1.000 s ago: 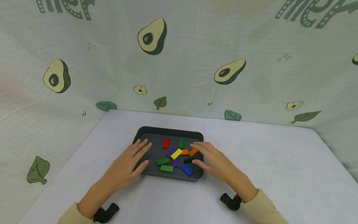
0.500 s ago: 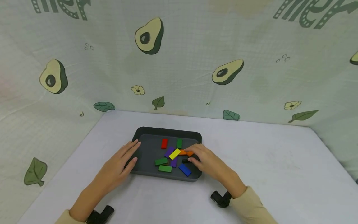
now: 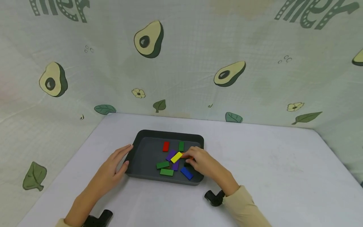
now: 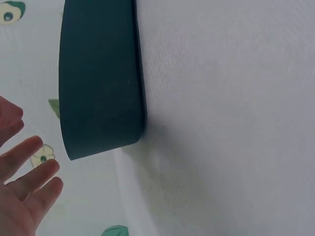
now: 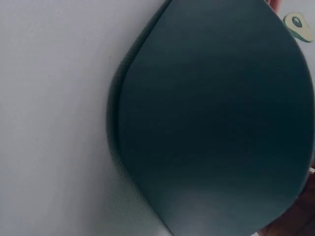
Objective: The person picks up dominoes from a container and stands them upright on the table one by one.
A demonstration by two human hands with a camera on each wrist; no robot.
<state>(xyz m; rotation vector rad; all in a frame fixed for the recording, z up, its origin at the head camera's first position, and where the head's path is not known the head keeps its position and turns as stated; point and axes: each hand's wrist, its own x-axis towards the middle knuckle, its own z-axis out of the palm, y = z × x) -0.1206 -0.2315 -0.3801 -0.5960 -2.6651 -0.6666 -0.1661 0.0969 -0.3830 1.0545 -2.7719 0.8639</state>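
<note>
Left hand (image 3: 109,170) is lying open, fingers straight, just beside the left rim of the tray (image 3: 144,154). Right hand (image 3: 205,162) is bending over an orange block (image 3: 183,154) and a black block (image 3: 186,164) inside the tray's right side; any grip is not showing clearly. A yellow block (image 3: 176,157) is lying nearby. The tray is sitting on a white counter (image 3: 261,164).
</note>
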